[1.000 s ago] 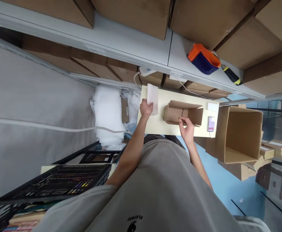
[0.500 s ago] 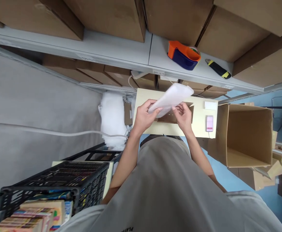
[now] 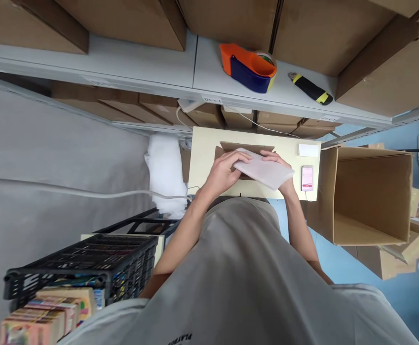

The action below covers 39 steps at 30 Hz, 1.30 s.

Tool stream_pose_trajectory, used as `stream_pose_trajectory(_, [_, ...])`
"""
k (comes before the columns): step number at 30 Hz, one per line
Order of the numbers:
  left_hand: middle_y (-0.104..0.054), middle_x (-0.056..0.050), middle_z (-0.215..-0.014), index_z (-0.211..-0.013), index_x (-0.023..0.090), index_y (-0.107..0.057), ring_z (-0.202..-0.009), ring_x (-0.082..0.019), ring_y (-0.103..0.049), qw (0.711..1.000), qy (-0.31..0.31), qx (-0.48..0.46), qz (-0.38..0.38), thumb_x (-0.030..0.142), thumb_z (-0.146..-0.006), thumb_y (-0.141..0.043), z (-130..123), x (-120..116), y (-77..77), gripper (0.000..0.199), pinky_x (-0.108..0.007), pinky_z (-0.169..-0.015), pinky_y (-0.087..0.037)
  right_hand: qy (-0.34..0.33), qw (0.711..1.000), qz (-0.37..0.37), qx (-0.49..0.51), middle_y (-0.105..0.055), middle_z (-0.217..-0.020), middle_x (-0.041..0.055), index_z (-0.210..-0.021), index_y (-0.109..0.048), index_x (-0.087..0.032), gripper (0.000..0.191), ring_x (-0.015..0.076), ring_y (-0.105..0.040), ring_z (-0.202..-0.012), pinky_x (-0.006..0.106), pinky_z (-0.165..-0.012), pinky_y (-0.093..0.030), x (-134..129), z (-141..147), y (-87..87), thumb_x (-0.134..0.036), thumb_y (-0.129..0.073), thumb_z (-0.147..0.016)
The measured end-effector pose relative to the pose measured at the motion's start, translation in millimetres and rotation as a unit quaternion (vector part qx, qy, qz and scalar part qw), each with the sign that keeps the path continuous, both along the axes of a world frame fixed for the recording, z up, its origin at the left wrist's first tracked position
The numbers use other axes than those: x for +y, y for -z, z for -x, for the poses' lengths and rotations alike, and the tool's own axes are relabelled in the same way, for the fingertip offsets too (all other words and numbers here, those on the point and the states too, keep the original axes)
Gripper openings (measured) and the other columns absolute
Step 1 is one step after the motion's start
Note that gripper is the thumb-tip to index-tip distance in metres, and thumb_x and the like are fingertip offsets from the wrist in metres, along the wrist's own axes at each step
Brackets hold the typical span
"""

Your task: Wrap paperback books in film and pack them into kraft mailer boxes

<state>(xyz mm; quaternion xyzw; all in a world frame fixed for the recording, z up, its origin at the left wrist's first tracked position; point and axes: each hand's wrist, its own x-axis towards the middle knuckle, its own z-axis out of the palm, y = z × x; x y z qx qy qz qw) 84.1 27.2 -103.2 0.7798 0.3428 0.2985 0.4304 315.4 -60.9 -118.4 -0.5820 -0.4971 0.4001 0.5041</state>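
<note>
A flat, white, foam-wrapped packet (image 3: 265,171) is held between my two hands, above a small open cardboard box (image 3: 247,146) on the cream tabletop (image 3: 204,148). My left hand (image 3: 226,168) grips its left end, fingers over the top. My right hand (image 3: 277,159) holds the far and right sides, partly hidden beneath the packet. What the wrap contains cannot be made out. A phone (image 3: 307,178) and a small white block (image 3: 308,150) lie to the right on the tabletop.
Above stands a shelf (image 3: 141,72) with cardboard boxes, an orange-and-blue tape dispenser (image 3: 249,68) and a utility knife (image 3: 310,88). White foam sheets (image 3: 166,175) are piled at left. A black crate (image 3: 123,254) with books is lower left. A large open carton (image 3: 373,191) stands right.
The packet has turned, its free end swinging from far right to near right, and now lies flatter. My right hand has shifted to its far and right sides. The view has moved slightly.
</note>
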Motion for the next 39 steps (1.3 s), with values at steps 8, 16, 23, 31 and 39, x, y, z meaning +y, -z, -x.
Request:
stream_pose_trajectory(8, [-0.081, -0.007, -0.141, -0.125, 0.028, -0.078, -0.134, -0.026, -0.076, 0.998, -0.038, 0.019, -0.043, 0.016, -0.098, -0.073, 7, -7, -6.7, 0.030, -0.049, -0.118, -0.061, 0.042, 0.975, -0.038, -0.213, -0.084, -0.121, 0.0069, -0.114, -0.085, -0.033, 0.025, 0.0307, -0.073, -0.123, 0.057, -0.113, -0.061, 1, 8, -11.3, -0.023, -0.062, -0.108])
stream_pose_trajectory(16, [-0.085, -0.005, -0.125, -0.122, 0.028, -0.081, -0.117, -0.023, -0.081, 0.994, -0.037, 0.017, -0.097, 0.014, -0.103, -0.067, 23, -18, -11.7, 0.027, -0.043, -0.105, -0.065, 0.002, 0.957, -0.063, -0.284, -0.081, -0.126, 0.0068, -0.120, -0.085, -0.036, 0.035, 0.0319, -0.070, -0.123, 0.057, -0.112, -0.058, 0, 20, -20.5, -0.019, -0.056, -0.112])
stream_pose_trajectory(23, [-0.083, -0.006, -0.134, -0.130, 0.027, -0.079, -0.122, -0.022, -0.081, 0.997, -0.013, 0.001, -0.074, 0.007, -0.101, -0.058, 28, -27, -10.5, 0.041, -0.039, -0.108, -0.066, -0.021, 0.949, -0.029, -0.313, -0.080, -0.132, 0.0085, -0.125, -0.077, -0.032, 0.026, 0.0329, -0.069, -0.128, 0.055, -0.112, -0.054, -10, 26, -21.0, -0.022, -0.060, -0.109])
stream_pose_trajectory(31, [-0.085, -0.005, -0.129, -0.126, 0.028, -0.080, -0.118, -0.020, -0.082, 0.998, -0.008, -0.022, -0.054, 0.002, -0.094, -0.055, 37, -33, 4.8, 0.047, -0.035, -0.104, -0.067, -0.071, 0.950, 0.010, -0.305, -0.082, -0.129, 0.0088, -0.115, -0.067, -0.028, 0.021, 0.0330, -0.074, -0.128, 0.052, -0.112, -0.055, -19, 5, -8.2, -0.015, -0.058, -0.101])
stream_pose_trajectory(39, [-0.083, -0.006, -0.135, -0.132, 0.029, -0.079, -0.122, -0.022, -0.081, 0.999, 0.008, 0.002, -0.053, 0.009, -0.101, -0.060, 42, -39, 17.4, 0.041, -0.038, -0.107, -0.066, -0.039, 0.932, 0.012, -0.360, -0.083, -0.126, 0.0098, -0.121, -0.073, -0.027, 0.026, 0.0329, -0.075, -0.121, 0.053, -0.114, -0.053, -23, 20, -6.1, -0.017, -0.054, -0.107])
